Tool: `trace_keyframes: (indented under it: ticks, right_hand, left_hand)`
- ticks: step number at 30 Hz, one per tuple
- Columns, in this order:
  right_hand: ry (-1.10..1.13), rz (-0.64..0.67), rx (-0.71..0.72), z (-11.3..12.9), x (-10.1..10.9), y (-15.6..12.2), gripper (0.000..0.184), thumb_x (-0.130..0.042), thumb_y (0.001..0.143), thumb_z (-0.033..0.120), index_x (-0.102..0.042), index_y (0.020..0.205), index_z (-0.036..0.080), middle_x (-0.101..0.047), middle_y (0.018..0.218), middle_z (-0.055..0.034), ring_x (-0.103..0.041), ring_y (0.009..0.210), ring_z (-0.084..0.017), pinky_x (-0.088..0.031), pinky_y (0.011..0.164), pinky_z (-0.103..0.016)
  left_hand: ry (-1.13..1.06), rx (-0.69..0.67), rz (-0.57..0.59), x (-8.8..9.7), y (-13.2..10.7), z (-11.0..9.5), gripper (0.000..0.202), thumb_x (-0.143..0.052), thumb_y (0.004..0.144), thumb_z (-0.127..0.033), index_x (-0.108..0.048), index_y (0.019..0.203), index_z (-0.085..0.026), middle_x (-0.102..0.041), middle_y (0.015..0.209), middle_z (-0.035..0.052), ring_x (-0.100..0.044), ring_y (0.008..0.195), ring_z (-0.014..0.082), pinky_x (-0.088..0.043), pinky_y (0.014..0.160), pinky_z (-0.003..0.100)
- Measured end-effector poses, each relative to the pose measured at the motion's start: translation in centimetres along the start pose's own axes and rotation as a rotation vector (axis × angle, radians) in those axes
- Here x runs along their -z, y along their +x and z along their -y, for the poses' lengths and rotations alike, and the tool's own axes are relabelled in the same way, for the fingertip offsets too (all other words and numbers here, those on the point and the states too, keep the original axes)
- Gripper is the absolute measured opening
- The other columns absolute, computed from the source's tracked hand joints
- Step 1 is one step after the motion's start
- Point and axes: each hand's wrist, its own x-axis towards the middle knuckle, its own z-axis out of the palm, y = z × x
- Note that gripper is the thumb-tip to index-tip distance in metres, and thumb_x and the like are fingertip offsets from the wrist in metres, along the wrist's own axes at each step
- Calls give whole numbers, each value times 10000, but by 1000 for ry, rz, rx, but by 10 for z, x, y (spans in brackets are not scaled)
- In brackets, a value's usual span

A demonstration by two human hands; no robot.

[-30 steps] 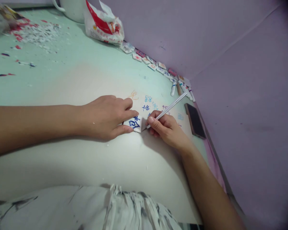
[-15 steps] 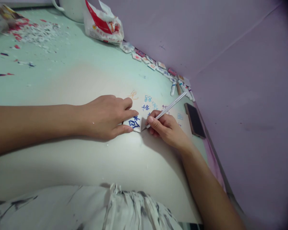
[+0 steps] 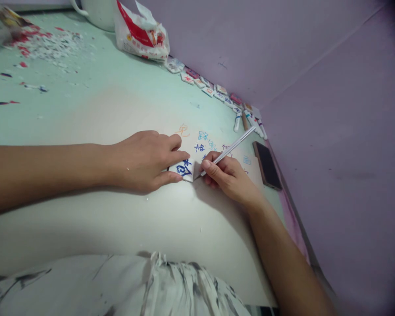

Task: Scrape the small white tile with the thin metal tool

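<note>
A small white eraser-like block (image 3: 183,169) lies flat on the table, with a blue handwritten character on top. My left hand (image 3: 145,161) holds it down from the left, thumb and fingers on opposite edges. In my right hand (image 3: 232,179) is a slim silver pen-shaped tool (image 3: 234,147), gripped like a pencil and slanting up to the right. Its thin dark tip points at the block's lower right corner; whether it touches is too small to tell. Coloured handwritten characters (image 3: 200,148) mark the tabletop just beyond the hands.
A dark phone (image 3: 268,166) lies at the table's right edge. Along the purple wall run several lettered blocks (image 3: 208,91) and markers (image 3: 254,123). Farther back stand a red-and-white plastic package (image 3: 143,37) and a white mug (image 3: 100,13). Red and white shavings (image 3: 52,46) are heaped at the far left.
</note>
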Motion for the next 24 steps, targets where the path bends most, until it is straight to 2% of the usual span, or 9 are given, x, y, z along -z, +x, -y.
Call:
trace_keyframes:
  ticks: [9, 24]
  right_hand:
    - [10, 5, -5, 0, 0, 0, 541, -540, 888, 700, -574, 740, 181, -538, 628, 23, -478, 527, -92, -376, 529, -250]
    - [0, 8, -12, 0, 0, 0, 526, -541, 897, 684, -579, 747, 182, -539, 647, 21, -475, 533, -91, -378, 531, -251]
  left_hand:
    - [-30, -8, -37, -3, -1, 1, 468, -401, 966, -502, -612, 1290, -239, -625, 1100, 119, -593, 748, 223, -372, 685, 348]
    - [-7, 5, -10, -1, 0, 0, 480, -394, 968, -515, -600, 1314, -252, -622, 1112, 112, -602, 748, 224, -379, 687, 351]
